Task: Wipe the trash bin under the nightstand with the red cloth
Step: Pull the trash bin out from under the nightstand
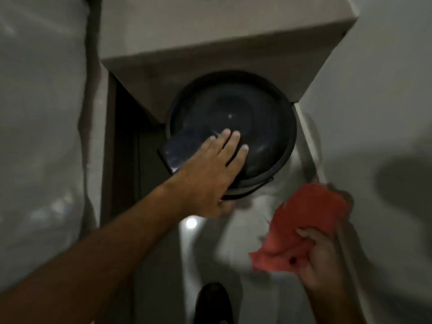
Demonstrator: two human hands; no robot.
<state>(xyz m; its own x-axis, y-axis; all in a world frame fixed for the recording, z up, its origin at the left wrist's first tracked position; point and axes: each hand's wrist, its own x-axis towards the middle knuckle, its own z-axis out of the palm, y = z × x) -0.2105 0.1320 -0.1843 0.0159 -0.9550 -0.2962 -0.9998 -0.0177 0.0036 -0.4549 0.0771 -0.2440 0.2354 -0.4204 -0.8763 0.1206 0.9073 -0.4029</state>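
A single head-worn view looks steeply down, close above the trash bin (233,127) tucked under the nightstand (210,43).

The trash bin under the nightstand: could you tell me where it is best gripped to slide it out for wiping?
Grip the near rim of the trash bin, from the front. The nightstand overhangs its far side, so only that edge is free. The left hand already lies across it; the right hand holds the red cloth.
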